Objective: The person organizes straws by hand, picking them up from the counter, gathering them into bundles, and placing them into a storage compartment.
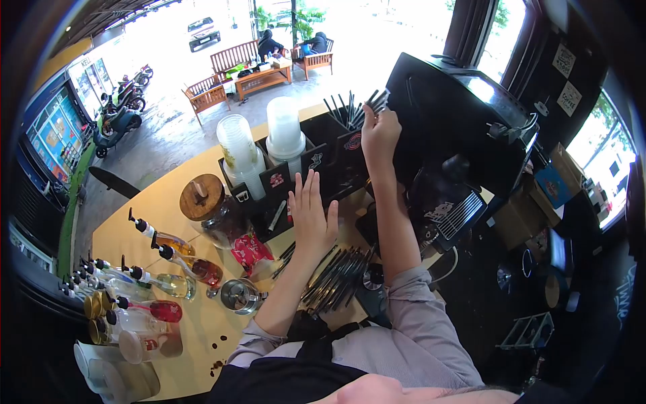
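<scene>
My right hand (381, 135) is raised at the back of a black organizer (330, 151), its fingers closed round a bundle of black straws (381, 101). More black straws (342, 111) stand upright beside it in a rear compartment. My left hand (313, 215) is in front of the organizer with fingers stretched out and nothing in it. A large loose pile of straws (336, 279) lies on the counter between my forearms, partly hidden by the left one. Stacked clear plastic cups (235, 141) and white tubs (282, 124) fill the organizer's left compartments.
A glass jar with a wooden lid (200, 196), a red packet (252, 254) and a metal pitcher (240, 296) stand left of my left arm. Several pump bottles (176, 286) line the counter's left side. A large black machine (451, 121) rises at the right.
</scene>
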Motion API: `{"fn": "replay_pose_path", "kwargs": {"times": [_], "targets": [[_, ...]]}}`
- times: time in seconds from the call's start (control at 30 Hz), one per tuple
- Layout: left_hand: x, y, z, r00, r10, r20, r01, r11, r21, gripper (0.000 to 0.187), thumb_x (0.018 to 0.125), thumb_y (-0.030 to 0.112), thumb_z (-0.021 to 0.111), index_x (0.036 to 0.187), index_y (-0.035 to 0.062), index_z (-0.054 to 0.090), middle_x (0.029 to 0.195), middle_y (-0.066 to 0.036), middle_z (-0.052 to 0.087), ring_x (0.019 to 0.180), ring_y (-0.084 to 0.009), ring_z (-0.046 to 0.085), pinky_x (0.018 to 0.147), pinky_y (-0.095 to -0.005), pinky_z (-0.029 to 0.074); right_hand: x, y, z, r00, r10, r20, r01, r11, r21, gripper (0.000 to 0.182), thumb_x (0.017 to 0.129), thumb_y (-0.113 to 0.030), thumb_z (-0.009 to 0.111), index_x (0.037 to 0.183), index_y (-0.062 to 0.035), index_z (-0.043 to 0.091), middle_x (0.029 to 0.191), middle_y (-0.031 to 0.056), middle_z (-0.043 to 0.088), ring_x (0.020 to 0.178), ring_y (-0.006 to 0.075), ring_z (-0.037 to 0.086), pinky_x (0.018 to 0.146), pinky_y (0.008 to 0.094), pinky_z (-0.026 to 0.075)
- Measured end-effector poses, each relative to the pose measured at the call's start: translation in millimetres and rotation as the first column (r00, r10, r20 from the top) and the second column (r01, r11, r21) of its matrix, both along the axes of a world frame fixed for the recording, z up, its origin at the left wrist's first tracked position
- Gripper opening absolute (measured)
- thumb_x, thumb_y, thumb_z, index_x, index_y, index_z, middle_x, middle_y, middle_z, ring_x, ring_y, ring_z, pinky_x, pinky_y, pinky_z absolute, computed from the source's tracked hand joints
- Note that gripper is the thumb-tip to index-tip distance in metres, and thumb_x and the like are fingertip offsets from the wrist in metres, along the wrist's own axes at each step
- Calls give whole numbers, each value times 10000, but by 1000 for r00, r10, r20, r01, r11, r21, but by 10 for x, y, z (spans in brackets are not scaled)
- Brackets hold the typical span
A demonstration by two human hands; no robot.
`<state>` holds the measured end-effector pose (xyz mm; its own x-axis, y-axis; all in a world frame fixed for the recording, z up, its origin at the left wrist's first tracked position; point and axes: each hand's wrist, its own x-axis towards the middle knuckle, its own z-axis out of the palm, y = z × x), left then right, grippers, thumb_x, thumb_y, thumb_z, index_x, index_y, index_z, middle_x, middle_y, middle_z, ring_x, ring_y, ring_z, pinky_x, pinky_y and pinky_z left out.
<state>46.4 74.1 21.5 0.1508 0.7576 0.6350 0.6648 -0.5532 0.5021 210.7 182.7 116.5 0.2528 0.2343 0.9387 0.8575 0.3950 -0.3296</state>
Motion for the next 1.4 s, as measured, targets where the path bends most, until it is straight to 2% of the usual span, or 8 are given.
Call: {"fn": "replay_pose_path", "kwargs": {"times": [0.17,0.27,0.57,0.8,0.87,1.0,1.2,1.4], "targets": [[0,35,-112,1000,-16,-18,16,1000,1,630,934,313,469,1441,-9,277,1497,-166,297,1430,-371,166,1130,-565,136,13,387,-302,994,-109,4,109,982,-157,131,851,-113,642,801,3,608,726,155,616,724,347,593,627,442,466],[-24,39,-197,999,-21,-39,20,1000,-14,634,931,315,487,1435,-11,282,1491,-172,301,1427,-379,166,1125,-572,151,-72,441,-354,961,-269,69,263,804,-534,278,935,-295,536,875,-53,659,794,123,660,862,303,619,735,475,476],[-65,-26,-292,997,-46,-55,44,998,-46,642,921,301,527,1424,-18,288,1476,-190,315,1417,-401,176,1113,-584,176,-103,627,-469,968,-222,114,224,571,-790,267,924,-290,551,1001,-62,667,977,137,674,1125,277,546,906,495,426],[-59,-54,-381,997,-51,-52,46,994,-95,655,914,304,538,1426,-15,283,1479,-189,310,1422,-396,169,1116,-579,171,-175,366,-538,992,-87,-91,31,871,-491,489,842,-227,627,1273,-41,493,1328,143,493,1182,323,489,997,498,366],[-45,-48,-412,997,-42,-57,37,995,-96,659,911,296,547,1433,-7,280,1482,-184,311,1423,-392,171,1120,-569,170,-295,210,-607,998,-34,46,46,952,-302,573,825,-186,609,1347,-39,423,1381,151,440,1245,332,432,1034,492,337],[-42,-49,-448,997,-10,-81,3,996,-87,684,882,283,576,1434,4,284,1488,-175,309,1423,-391,182,1124,-560,168,-506,-380,-730,986,91,138,-43,948,-316,592,827,-152,575,1376,-12,404,1417,192,407,1306,373,364,1079,469,284],[-210,-233,-567,975,-9,-221,-19,992,-127,753,800,274,644,1416,0,309,1467,-195,326,1414,-382,209,1116,-568,192,-573,-1097,-1137,893,407,191,-252,804,-538,549,854,-130,526,1385,-42,419,1473,160,355,1356,360,310,1099,450,252],[-431,-723,-973,946,-122,-300,19,945,-325,718,815,282,636,1397,-7,331,1428,-185,377,1399,-361,250,1096,-574,235,-340,-1642,-1523,678,733,-65,-452,345,-823,408,904,-125,516,1312,-125,525,1418,132,434,1292,339,395,1063,448,319]]}}
